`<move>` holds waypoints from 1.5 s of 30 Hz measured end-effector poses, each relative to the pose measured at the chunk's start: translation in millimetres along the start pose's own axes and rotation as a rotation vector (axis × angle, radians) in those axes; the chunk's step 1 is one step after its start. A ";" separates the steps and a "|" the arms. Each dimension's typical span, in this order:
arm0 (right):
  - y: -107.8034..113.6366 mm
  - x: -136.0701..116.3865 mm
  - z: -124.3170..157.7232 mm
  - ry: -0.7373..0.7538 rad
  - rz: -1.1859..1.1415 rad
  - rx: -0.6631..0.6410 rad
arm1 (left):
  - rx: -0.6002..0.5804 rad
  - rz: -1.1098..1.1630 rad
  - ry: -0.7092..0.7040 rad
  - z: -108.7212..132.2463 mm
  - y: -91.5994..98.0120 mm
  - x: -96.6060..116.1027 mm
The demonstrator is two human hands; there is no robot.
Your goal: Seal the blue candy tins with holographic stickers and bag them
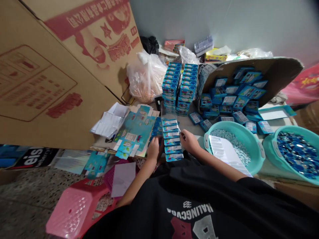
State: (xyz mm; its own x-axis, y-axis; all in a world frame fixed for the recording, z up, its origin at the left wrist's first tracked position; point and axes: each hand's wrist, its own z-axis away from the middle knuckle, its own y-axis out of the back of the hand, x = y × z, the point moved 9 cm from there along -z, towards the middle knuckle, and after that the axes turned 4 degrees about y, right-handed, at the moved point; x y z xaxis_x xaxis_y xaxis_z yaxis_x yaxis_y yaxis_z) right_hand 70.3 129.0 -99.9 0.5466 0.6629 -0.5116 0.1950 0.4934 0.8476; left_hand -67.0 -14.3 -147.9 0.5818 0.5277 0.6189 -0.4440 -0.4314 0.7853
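Note:
In front of my body lies a row of several small blue candy boxes (172, 141), with clear plastic wrap (169, 113) showing around and beyond it. My right hand (189, 142) is closed at the right side of the row, its fingertips pinching the edge of the wrap. On the other side, my left hand (153, 150) is closed with curled fingers beside the row. What its fingertips hold is hidden. More blue boxes (157, 126) lie just past the left hand. Two tall stacks of the same boxes (185, 88) stand behind the row.
Loose blue boxes (240, 96) spill from a tipped cardboard carton (281, 71). Two turquoise tubs (259, 162) at right hold pale candies and blue wrapped pieces. Flattened cartons (139, 122) lie at left, near a big cardboard box (59, 73). A pink stool (69, 209) stands below.

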 end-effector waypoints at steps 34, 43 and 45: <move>-51.8 -5.0 57.3 0.523 -0.211 -0.155 | -0.173 0.359 0.038 75.8 -21.1 28.2; -61.2 15.6 58.7 0.319 -0.246 -0.105 | -0.055 -0.059 0.292 95.6 -11.3 1.7; -65.3 15.9 55.4 0.281 -0.221 -0.133 | -0.086 -0.148 0.333 93.2 -10.1 -4.5</move>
State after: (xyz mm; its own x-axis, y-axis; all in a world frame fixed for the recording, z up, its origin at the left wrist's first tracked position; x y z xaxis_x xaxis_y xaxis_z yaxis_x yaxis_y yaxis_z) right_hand 111.4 76.2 -155.6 0.2549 0.6518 -0.7143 0.1660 0.6982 0.6963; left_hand -1.6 -80.6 -160.2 0.3970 0.7949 0.4589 -0.4354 -0.2770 0.8565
